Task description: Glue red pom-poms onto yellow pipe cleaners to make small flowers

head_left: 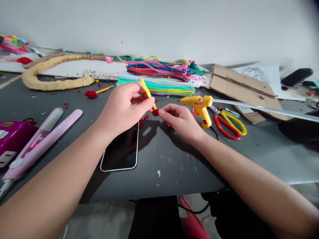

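Between thumb and fingers of my left hand (131,108) is a yellow fuzzy stem (146,89), tilted, its lower end pointing right. At that end sits a small red fuzzy piece (155,112). My right hand (183,121) pinches the red piece with thumb and forefinger; its other fingers are curled. Whether the red piece is fixed to the stem, I cannot tell. Under my left hand lies a phone (121,152) with a dark screen. Red scraps (141,123) lie just beyond it. A similar red flower (91,94) on a yellow stem lies to the left.
Right of my hands lie a yellow glue gun (200,105) with a long glue stick and red-and-yellow-handled scissors (228,127). Pipe cleaner bundles (161,87) are behind. At left are a pink hair straightener (50,142) and a purple box (15,139). Cardboard (239,84) lies back right.
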`<state>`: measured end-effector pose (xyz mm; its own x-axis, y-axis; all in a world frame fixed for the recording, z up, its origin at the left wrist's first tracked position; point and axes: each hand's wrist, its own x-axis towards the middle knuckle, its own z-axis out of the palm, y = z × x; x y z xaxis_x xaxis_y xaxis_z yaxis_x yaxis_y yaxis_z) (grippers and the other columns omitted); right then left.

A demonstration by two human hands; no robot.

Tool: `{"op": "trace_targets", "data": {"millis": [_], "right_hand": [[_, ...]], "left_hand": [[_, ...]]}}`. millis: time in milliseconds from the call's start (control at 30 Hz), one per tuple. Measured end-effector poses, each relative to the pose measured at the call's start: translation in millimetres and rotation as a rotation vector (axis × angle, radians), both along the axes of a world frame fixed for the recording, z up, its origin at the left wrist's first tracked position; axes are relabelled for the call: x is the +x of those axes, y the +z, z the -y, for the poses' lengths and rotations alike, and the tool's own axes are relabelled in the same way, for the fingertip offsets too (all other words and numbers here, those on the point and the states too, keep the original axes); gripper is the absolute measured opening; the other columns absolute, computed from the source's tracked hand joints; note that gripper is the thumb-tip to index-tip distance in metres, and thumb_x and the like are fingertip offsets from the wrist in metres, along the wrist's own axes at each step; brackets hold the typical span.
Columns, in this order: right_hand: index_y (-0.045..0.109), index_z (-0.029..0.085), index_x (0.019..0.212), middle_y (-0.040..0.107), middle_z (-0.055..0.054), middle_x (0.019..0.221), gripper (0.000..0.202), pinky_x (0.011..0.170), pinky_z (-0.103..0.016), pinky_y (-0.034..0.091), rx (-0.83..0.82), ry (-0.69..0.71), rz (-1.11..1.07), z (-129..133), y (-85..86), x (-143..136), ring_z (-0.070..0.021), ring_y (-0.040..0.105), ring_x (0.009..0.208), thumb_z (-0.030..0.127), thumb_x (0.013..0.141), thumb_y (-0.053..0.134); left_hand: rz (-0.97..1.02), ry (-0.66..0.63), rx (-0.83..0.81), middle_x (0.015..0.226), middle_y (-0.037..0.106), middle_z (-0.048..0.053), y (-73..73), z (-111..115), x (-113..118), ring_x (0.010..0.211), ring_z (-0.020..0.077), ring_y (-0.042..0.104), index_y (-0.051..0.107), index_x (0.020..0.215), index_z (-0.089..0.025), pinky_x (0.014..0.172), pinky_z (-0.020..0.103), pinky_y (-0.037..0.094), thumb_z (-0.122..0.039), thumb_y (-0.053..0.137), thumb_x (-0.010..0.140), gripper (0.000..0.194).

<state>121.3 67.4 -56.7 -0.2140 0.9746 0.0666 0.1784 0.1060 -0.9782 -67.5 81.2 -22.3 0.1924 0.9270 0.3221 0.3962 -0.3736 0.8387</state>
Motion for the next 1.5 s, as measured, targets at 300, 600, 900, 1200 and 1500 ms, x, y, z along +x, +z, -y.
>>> {"op": "trace_targets", "data": {"millis": [300, 600, 900, 1200, 1500], "right_hand": [[0.065, 0.017, 0.08, 0.053, 0.003, 0.064, 0.038, 0.055, -0.027, 0.032, 0.006, 0.024, 0.022, 0.3, 1.5, 0.7, -0.0097, 0.042, 0.059, 0.053, 0.086, 0.072], [0.066, 0.016, 0.079, 0.053, 0.004, 0.063, 0.041, 0.054, -0.027, 0.032, 0.033, 0.006, 0.058, -1.0, 1.0, 1.9, -0.0094, 0.042, 0.058, 0.056, 0.083, 0.075], [0.066, 0.017, 0.086, 0.062, 0.0, 0.076, 0.034, 0.056, -0.025, 0.037, -0.031, 0.02, -0.037, -2.4, 0.2, 4.1, -0.01, 0.048, 0.064, 0.048, 0.08, 0.078], [0.071, 0.018, 0.108, 0.072, -0.007, 0.109, 0.032, 0.069, -0.029, 0.05, -0.025, 0.036, -0.134, -5.2, -1.4, 8.2, -0.0168, 0.064, 0.088, 0.04, 0.084, 0.073], [0.067, 0.019, 0.106, 0.071, -0.006, 0.107, 0.042, 0.077, -0.031, 0.053, 0.071, 0.047, -0.124, -2.2, -0.3, 8.1, -0.0167, 0.064, 0.092, 0.048, 0.079, 0.081]], "left_hand": [[0.035, -0.038, -0.033, 0.086, 0.075, 0.006, -2.2, -1.8, -2.4, 0.081, 0.0234, 0.074, 0.067, 0.085, -0.022, 0.075, 0.036, 0.063, -0.039, 0.072, 0.084, 0.017], [0.015, -0.013, -0.037, 0.084, 0.075, 0.005, -1.3, -4.6, -5.8, 0.081, 0.0239, 0.075, 0.067, 0.086, -0.023, 0.075, 0.036, 0.064, -0.043, 0.073, 0.083, 0.021], [0.046, -0.03, -0.049, 0.086, 0.076, 0.004, -1.0, -5.2, -7.7, 0.078, 0.0218, 0.075, 0.067, 0.086, -0.023, 0.076, 0.037, 0.065, -0.041, 0.072, 0.085, 0.018], [0.055, -0.015, -0.04, 0.087, 0.077, 0.004, 0.5, -3.4, -6.8, 0.086, 0.0243, 0.075, 0.069, 0.089, -0.023, 0.078, 0.036, 0.064, -0.043, 0.074, 0.082, 0.022], [0.056, -0.013, -0.021, 0.085, 0.076, 0.003, 2.3, -1.8, -5.8, 0.082, 0.0227, 0.074, 0.069, 0.087, -0.024, 0.078, 0.036, 0.065, -0.04, 0.072, 0.083, 0.017]]}}
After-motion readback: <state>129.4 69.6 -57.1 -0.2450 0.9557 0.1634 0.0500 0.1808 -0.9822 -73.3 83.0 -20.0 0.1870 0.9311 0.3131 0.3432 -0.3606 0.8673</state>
